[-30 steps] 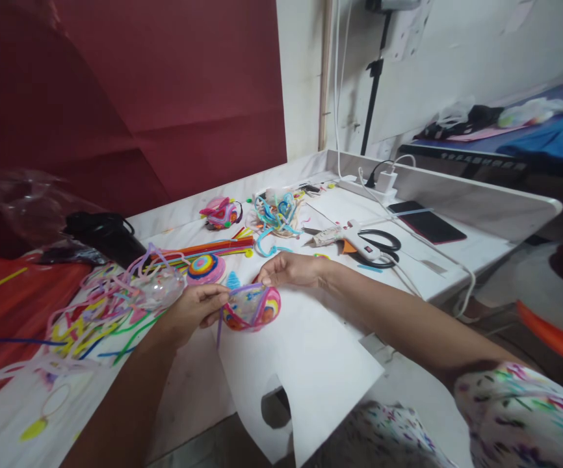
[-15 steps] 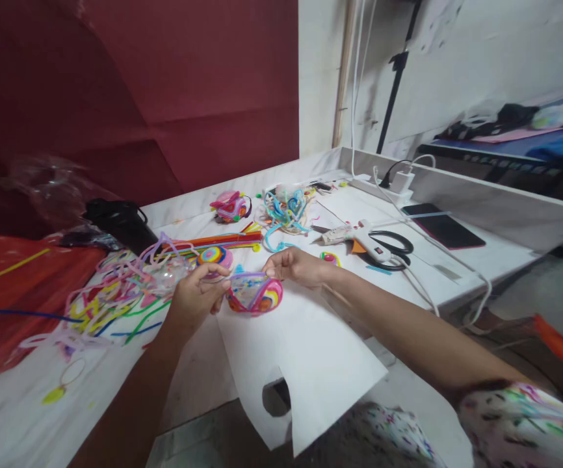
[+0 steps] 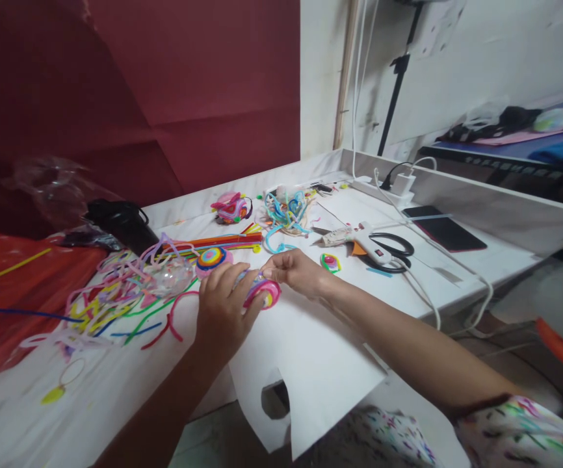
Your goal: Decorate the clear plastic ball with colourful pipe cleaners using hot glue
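Over the white paper I hold a small clear craft piece [image 3: 268,296] covered with coiled pink, yellow and purple pipe cleaners. My left hand [image 3: 227,304] is wrapped over its left side and hides much of it. At its upper edge, the thumb and fingers of my right hand [image 3: 294,270] are pinched along the purple rim. Just behind my left hand lies a round coil of rainbow pipe cleaners [image 3: 212,260]. A white paper sheet [image 3: 327,370] with a cut-out hole is spread below both hands and overhangs the table's front edge.
Right of my hands lie a white glue gun [image 3: 376,246], black-handled scissors [image 3: 399,242] and a phone [image 3: 445,229], with cords crossing the table. Loose pipe cleaners [image 3: 101,305] heap at the left. Behind are a pipe-cleaner bundle [image 3: 223,241] and a blue tangle [image 3: 286,211].
My left hand has moved right and closed over the piece, covering the clear window that showed before. My right hand keeps its pinch at the upper edge.
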The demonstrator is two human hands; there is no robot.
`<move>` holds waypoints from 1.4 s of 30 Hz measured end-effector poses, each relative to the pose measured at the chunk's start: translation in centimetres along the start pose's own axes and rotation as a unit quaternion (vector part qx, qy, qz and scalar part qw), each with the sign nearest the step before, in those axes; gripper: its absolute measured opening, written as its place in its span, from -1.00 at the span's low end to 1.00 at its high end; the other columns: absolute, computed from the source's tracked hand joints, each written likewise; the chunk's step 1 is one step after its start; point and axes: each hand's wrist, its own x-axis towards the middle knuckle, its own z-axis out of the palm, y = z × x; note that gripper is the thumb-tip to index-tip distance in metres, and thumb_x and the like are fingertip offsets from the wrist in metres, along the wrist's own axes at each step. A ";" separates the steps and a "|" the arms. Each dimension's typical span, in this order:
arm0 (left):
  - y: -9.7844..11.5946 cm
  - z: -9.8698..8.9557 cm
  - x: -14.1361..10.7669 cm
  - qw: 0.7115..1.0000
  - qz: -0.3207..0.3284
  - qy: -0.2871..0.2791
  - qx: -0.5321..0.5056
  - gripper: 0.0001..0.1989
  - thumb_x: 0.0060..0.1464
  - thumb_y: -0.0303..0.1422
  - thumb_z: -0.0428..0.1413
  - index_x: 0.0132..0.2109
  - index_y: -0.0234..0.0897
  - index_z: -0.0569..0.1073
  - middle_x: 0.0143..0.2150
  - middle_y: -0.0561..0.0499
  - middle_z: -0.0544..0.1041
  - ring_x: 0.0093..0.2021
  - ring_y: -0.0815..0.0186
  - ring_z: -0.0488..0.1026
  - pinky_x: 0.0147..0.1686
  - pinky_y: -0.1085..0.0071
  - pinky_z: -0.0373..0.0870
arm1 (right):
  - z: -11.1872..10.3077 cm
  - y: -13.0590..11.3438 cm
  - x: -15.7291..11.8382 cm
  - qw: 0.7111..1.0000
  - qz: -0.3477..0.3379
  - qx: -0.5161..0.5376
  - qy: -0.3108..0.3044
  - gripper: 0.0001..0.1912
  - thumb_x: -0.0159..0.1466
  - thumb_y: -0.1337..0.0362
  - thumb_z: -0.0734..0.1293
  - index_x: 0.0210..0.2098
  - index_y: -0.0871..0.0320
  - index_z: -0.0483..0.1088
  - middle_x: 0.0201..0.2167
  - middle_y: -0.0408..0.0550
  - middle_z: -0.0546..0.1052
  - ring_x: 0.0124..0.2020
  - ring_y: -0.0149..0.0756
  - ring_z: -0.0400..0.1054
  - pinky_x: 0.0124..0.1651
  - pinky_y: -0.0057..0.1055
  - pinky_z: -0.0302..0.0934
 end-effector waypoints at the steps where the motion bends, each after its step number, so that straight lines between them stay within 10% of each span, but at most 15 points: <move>1: 0.0 0.1 -0.1 1.000 0.001 -0.004 -0.003 -0.75 0.15 -0.28 0.13 -0.07 -0.30 0.48 -0.06 -0.18 0.55 0.00 0.03 0.41 -0.02 0.10 0.32 | 0.1 0.0 -0.1 1.000 0.002 0.001 0.004 -0.68 -0.13 0.13 0.53 -0.56 0.24 0.44 -0.68 -0.25 0.36 -0.60 -0.50 0.15 -0.49 -0.48 0.06; 42: -0.7 1.2 2.3 0.983 -0.010 -0.067 -0.171 -0.88 0.14 -0.37 0.14 -0.16 -0.28 0.50 -0.17 -0.06 0.49 -0.14 0.26 0.47 -0.10 0.33 0.47 | -2.4 1.2 -0.2 0.990 0.092 0.104 0.001 -0.70 -0.12 0.17 0.59 -0.49 0.23 0.52 -0.60 -0.20 0.49 -0.53 -0.49 0.25 -0.34 -0.46 0.12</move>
